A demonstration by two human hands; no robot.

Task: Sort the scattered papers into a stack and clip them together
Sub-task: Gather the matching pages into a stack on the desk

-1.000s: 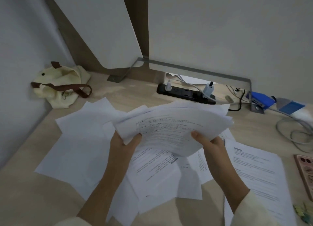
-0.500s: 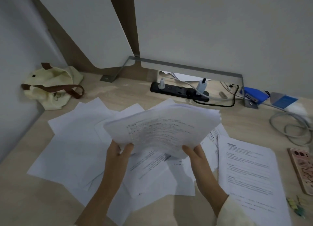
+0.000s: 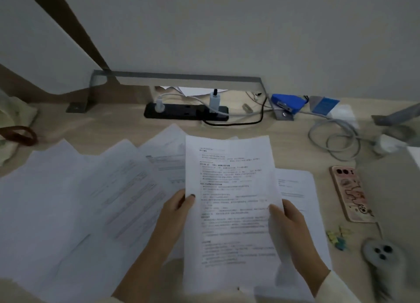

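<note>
I hold a stack of printed papers [image 3: 229,189] upright in portrait above the desk, its long sides in both hands. My left hand [image 3: 175,209] grips the left edge with the thumb on the front sheet. My right hand [image 3: 288,218] grips the right edge the same way. Several loose sheets [image 3: 79,200] lie fanned across the desk to the left, and another printed sheet [image 3: 295,184] lies under the stack on the right. Small yellow and blue clips [image 3: 337,236] lie on the desk at the right.
A pink-cased phone [image 3: 350,193] lies right of the papers. A black power strip [image 3: 186,111] with plugs sits at the back, with a blue stapler [image 3: 287,102] and coiled grey cable [image 3: 334,139] beside it. A cream bag [image 3: 13,130] sits at far left, a grey round device [image 3: 381,250] at lower right.
The stack has turned from a loose landscape fan into a squared upright portrait bundle. The view has shifted right and closer, so the bag has slid to the left edge.
</note>
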